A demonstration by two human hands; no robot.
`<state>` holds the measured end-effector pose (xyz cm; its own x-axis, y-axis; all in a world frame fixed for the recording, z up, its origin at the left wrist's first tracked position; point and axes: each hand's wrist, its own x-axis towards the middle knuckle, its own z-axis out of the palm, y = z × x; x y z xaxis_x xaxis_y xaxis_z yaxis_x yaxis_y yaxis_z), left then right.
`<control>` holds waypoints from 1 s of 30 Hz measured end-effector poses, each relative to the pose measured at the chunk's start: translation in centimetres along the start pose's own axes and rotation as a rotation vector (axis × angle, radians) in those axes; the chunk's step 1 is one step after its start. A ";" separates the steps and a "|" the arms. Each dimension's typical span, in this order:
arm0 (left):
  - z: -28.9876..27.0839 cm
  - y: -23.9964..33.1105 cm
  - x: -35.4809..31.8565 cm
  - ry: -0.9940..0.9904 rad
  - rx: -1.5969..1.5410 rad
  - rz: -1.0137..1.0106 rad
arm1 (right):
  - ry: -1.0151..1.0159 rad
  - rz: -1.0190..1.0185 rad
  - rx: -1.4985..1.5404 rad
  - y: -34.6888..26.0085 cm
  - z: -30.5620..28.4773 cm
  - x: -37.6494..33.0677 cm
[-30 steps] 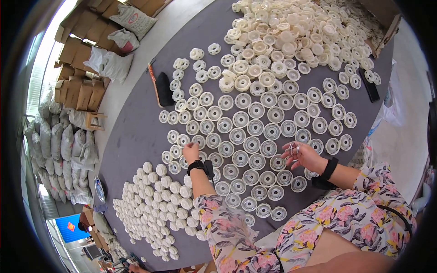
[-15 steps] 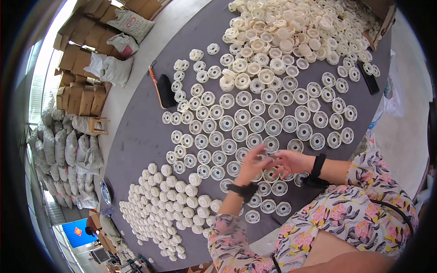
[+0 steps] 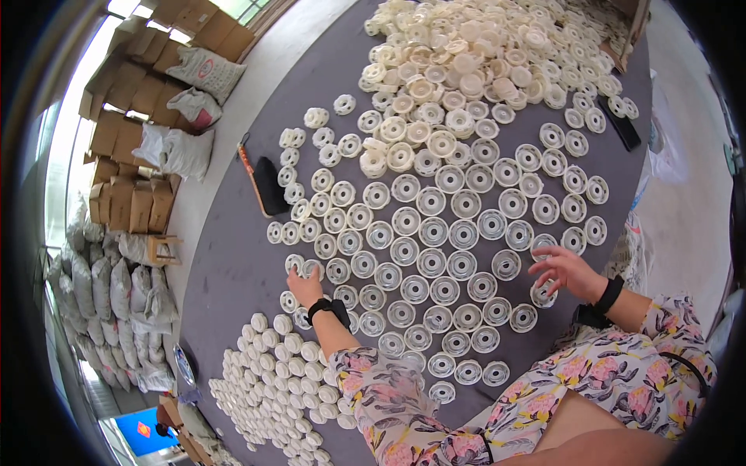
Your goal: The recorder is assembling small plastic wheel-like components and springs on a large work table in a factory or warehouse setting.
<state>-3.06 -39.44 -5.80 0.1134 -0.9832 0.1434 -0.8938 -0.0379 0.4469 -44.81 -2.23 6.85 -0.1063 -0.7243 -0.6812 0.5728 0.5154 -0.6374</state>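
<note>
Round white plastic parts, like small wheels with a dark centre hole point(image 3: 434, 231), lie flat in loose rows across the grey table point(image 3: 233, 256). Many of those in the middle look silvery or clear inside. My left hand point(image 3: 308, 290) reaches to the left edge of these rows. Its fingers are apart at a white ring part point(image 3: 312, 269), and I cannot tell how firmly they touch it. On the right, my right hand point(image 3: 573, 275) hovers with fingers spread over the rows, near a ring part point(image 3: 544, 293), holding nothing.
A big heap of cream parts point(image 3: 474, 62) covers the far end. Domed white pieces point(image 3: 284, 373) stand clustered at the near left. A black brush with an orange handle point(image 3: 269, 186) lies left, a dark phone-like object point(image 3: 620, 124) far right. Cartons point(image 3: 128, 140) and sacks point(image 3: 120, 287) line the wall.
My hands, close together over the middle rows before, have parted. The left has gone left to the edge of the rows, the right has moved right. The view has shifted slightly.
</note>
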 end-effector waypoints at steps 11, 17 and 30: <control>-4.4 18.3 -13.0 -0.147 -0.188 0.452 | 0.654 -0.215 0.246 -4.8 -20.4 -3.9; -9.9 34.5 -20.5 -0.438 -0.138 0.653 | 1.149 -0.317 0.443 -7.1 -40.2 -6.5; -4.8 52.9 -29.0 -0.640 0.147 0.604 | 0.955 -0.100 -0.473 -17.3 -70.2 6.3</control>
<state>-51.50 -12.07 17.92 -0.6198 -0.7526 -0.2223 -0.7741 0.5397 0.3309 -112.42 16.44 -11.70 -0.8448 -0.2206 -0.4874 0.1749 0.7470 -0.6414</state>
